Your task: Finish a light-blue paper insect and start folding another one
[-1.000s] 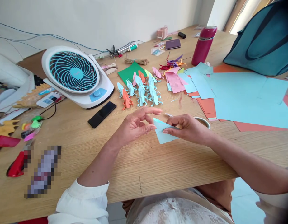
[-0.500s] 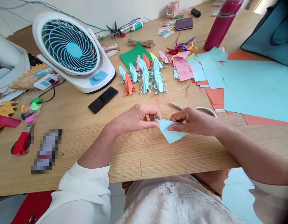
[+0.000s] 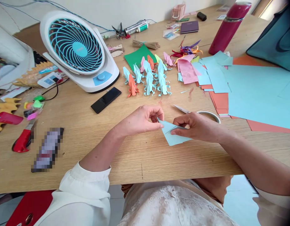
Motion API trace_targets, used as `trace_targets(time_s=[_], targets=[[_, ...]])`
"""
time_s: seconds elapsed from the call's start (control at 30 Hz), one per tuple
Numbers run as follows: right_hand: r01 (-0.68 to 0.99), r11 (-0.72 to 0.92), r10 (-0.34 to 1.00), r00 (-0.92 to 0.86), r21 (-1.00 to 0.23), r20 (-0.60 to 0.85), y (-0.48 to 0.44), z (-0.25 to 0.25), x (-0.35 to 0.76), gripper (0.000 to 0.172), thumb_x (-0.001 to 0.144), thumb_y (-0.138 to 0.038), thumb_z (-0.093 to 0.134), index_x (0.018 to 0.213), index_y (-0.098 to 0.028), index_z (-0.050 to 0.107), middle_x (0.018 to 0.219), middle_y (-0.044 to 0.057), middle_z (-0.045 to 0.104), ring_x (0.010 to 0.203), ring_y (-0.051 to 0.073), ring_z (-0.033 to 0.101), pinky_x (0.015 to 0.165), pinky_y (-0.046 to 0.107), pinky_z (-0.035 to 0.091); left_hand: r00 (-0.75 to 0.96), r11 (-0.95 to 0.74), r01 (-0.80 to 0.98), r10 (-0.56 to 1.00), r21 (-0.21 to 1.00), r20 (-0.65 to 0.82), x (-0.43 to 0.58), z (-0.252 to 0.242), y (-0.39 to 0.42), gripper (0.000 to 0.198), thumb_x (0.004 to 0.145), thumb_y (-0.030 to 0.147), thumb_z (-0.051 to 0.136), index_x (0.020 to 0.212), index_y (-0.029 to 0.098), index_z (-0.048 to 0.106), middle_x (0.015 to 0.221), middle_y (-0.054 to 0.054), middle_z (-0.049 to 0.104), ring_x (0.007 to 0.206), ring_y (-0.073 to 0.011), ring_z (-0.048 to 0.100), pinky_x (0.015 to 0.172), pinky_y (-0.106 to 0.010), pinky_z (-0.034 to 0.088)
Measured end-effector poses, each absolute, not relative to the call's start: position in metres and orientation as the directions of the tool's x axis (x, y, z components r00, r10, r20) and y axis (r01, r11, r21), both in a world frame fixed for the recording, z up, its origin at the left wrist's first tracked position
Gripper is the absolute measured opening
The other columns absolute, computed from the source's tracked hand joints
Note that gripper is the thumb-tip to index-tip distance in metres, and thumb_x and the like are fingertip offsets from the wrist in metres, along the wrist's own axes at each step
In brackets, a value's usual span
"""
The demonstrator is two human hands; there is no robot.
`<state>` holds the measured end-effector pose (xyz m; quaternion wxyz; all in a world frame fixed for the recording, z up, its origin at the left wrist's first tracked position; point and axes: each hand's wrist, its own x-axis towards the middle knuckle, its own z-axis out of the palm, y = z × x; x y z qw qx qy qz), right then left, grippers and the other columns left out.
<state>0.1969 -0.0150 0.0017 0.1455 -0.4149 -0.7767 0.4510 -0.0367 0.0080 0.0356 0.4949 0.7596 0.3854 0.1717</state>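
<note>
A folded piece of light blue paper (image 3: 174, 138) is held just above the wooden table, between my two hands. My left hand (image 3: 146, 119) has its thumb and fingertips at the paper's upper left corner. The right side of the paper is pinched by my right hand (image 3: 194, 125), thumb in front and fingers behind. Scissors (image 3: 208, 114) lie behind my right hand, which covers part of them. Beyond my hands stand several folded paper figures, mostly light blue (image 3: 149, 83), with an orange figure (image 3: 133, 86) at the front left.
A fan (image 3: 80, 51) and a black phone (image 3: 106, 99) stand and lie at the left. Blue sheets (image 3: 262, 91) are stacked over orange ones at the right, near a red bottle (image 3: 226, 33) and a teal bag (image 3: 274, 44). A red-handled cutter (image 3: 22, 140) lies far left.
The whole view has shifted slightly. Both hands keep their hold on the blue paper, with hardly any change in the fingers or the fold.
</note>
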Motion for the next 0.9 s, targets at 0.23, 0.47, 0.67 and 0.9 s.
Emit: trace_targets(time_s=[0.23,0.47,0.67,0.9], targets=[[0.543,0.286,0.784,-0.606,-0.790,-0.133,-0.0152,0.0004,0.1960,0.034,0.086,-0.047,0.062,0.066,-0.021,0.054,0.055,-0.006,0.034,0.050,0.008,0.028,0.045,0.025,0.021,0.634,-0.147,0.418,0.754,0.896,-0.172,-0.0378,0.0351,0.0096,0.015,0.076,0.021,0.068,0.089,0.017,0.061,0.067,0.004,0.059,0.059,-0.0084,0.053,0.055,-0.020,0.039],[0.557,0.283,0.776,-0.612,-0.781,-0.155,-0.0136,-0.0013,0.1966,0.034,0.087,-0.047,0.060,0.067,-0.020,0.053,0.056,-0.007,0.035,0.051,0.008,0.029,0.044,0.025,0.023,0.613,-0.083,0.434,0.757,0.897,-0.226,-0.0414,0.0348,0.0132,0.014,0.078,0.026,0.067,0.087,0.016,0.065,0.065,0.002,0.063,0.056,-0.0085,0.053,0.051,-0.020,0.035],[0.570,0.247,0.777,-0.599,-0.784,-0.191,-0.0123,-0.0016,0.1958,0.037,0.087,-0.049,0.060,0.067,-0.020,0.050,0.056,-0.007,0.035,0.050,0.007,0.028,0.043,0.025,0.021,0.607,-0.020,0.398,0.755,0.917,-0.247,-0.0407,0.0355,0.0150,0.011,0.079,0.017,0.063,0.089,0.014,0.066,0.064,0.001,0.065,0.061,-0.0103,0.060,0.058,-0.021,0.043],[0.491,0.211,0.844,-0.527,-0.845,-0.096,-0.0121,-0.0019,0.1925,0.035,0.087,-0.045,0.061,0.066,-0.019,0.050,0.056,-0.007,0.036,0.049,0.007,0.028,0.045,0.026,0.020,0.569,-0.023,0.314,0.805,0.949,-0.169,-0.0376,0.0393,0.0177,0.041,0.084,0.025,0.063,0.123,0.016,0.058,0.070,0.001,0.065,0.068,-0.0123,0.064,0.062,-0.022,0.045]])
